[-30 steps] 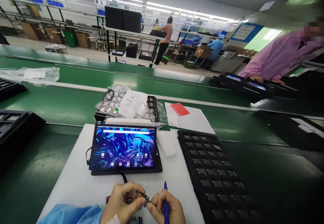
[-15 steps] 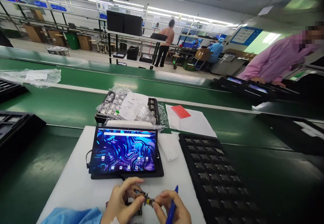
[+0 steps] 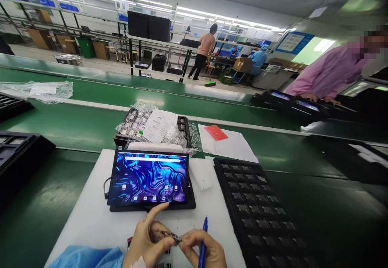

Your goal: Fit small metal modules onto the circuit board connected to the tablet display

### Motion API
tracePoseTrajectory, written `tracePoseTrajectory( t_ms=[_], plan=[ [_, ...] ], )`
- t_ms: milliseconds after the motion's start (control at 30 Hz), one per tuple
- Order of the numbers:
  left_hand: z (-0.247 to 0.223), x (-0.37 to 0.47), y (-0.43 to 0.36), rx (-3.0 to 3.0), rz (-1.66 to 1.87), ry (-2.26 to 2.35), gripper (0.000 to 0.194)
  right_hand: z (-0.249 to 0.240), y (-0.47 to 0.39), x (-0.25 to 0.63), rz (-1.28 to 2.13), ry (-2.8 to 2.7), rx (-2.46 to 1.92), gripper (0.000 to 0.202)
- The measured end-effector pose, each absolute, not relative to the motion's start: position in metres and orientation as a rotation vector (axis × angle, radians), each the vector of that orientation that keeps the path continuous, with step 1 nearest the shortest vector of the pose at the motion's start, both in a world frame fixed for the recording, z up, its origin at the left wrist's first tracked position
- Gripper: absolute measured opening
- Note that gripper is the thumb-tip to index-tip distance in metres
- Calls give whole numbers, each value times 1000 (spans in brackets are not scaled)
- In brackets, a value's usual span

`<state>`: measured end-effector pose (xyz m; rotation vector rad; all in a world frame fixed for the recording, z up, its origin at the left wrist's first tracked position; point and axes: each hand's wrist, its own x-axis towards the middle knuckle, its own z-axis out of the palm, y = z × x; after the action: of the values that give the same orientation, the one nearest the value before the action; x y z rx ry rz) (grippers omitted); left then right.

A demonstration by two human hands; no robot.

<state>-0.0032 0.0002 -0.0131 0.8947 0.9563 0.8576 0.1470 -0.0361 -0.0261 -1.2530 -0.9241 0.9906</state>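
My left hand [image 3: 148, 237] pinches a small dark electronic part [image 3: 171, 235] between thumb and fingers, its index finger stretched up to the tablet's lower edge. Fingertips of my right hand [image 3: 203, 248] meet the right end of that part. A blue pen [image 3: 203, 248] is also held in the right hand, standing nearly upright between the fingers. Behind both hands a lit tablet [image 3: 148, 179] with a blue and purple home screen leans on a dark stand. Below my left hand lies another dark piece, mostly hidden.
A white foam sheet [image 3: 87, 203] covers the work spot. To the right is a black tray [image 3: 257, 203] of small square parts. A bubble-wrapped tray [image 3: 136, 126] and a red card [image 3: 216, 132] lie beyond. A person in pink [image 3: 330, 72] works at far right.
My left index finger has reached up to the tablet's edge. The part has turned, and its yellow patch no longer shows. The pen stands more upright. A distant person has shifted right with a broom.
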Motion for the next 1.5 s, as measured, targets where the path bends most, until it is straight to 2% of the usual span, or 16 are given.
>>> tracePoseTrajectory(
  t_ms=[133, 400, 533, 800, 933, 1000, 1133, 1167, 1267, 1367, 1500],
  plan=[
    [-12, -6, -2, 920, 818, 930, 88, -32, -37, 152, 1205, -937, -1095, 23],
    [-28, -6, 1, 913, 739, 830, 101, -25, -38, 145, 1369, -758, -939, 36],
    [-26, -6, 0, 927, 701, 793, 95, -23, -41, 145, 1474, -687, -913, 39],
    [-24, -9, -8, 990, 600, 781, 93, -27, -51, 148, 1554, -689, -829, 29],
    [-29, -9, -8, 1000, 608, 788, 92, -25, -49, 148, 1523, -708, -872, 30],
    [-27, -10, -5, 1074, 642, 803, 82, -22, -50, 149, 1495, -726, -955, 30],
    [-7, -14, 3, 1661, 832, 669, 18, -12, -55, 148, 1556, -657, -1008, 28],
    [-1, -15, 5, 1841, 916, 574, 11, -9, -56, 147, 1551, -643, -988, 27],
    [13, -17, 14, 2131, 1079, 410, 18, -5, -57, 144, 1456, -637, -1006, 23],
    [18, -19, 21, 2282, 1037, 306, 33, -6, -59, 141, 1411, -626, -1078, 22],
    [16, -24, 27, 2486, 918, 172, 21, -10, -66, 142, 1346, -667, -1145, 26]
  ],
)
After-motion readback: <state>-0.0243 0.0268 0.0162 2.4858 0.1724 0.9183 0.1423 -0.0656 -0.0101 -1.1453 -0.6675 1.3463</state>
